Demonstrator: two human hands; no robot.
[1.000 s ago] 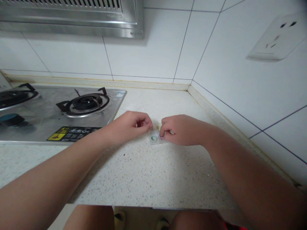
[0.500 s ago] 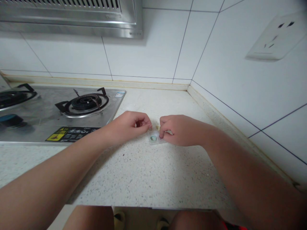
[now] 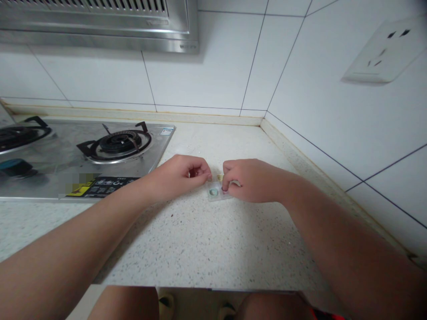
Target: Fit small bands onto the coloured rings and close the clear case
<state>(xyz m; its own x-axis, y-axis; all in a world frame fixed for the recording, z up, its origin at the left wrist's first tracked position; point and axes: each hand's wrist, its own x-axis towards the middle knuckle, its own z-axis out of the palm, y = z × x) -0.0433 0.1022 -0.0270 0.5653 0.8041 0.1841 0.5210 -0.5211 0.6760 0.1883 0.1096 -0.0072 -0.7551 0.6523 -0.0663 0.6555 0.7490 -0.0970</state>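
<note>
A small clear plastic compartment case (image 3: pixel 218 198) lies on the speckled countertop. In its near left compartment is a round pale green piece (image 3: pixel 214 192). A yellowish piece (image 3: pixel 219 178) shows in a far compartment. My left hand (image 3: pixel 188 175) is closed, thumb and finger pinched at the case's far left corner. My right hand (image 3: pixel 247 180) reaches in from the right, fingers curled down over the case's right side. A small dark pink spot (image 3: pixel 224 191) shows under its fingertips; whether the fingers grip it I cannot make out. My right hand hides the rest of the case.
Left of the hands is a steel gas stove (image 3: pixel 160 142) with a black burner (image 3: pixel 120 142) and a knob (image 3: pixel 16 168). A range hood (image 3: pixel 100 38) hangs above. A tiled wall with a socket (image 3: pixel 383 53) bounds the right side.
My right hand has shifted very slightly, and a little more of the yellowish piece and the pink spot shows. My left hand and the case stay in place.
</note>
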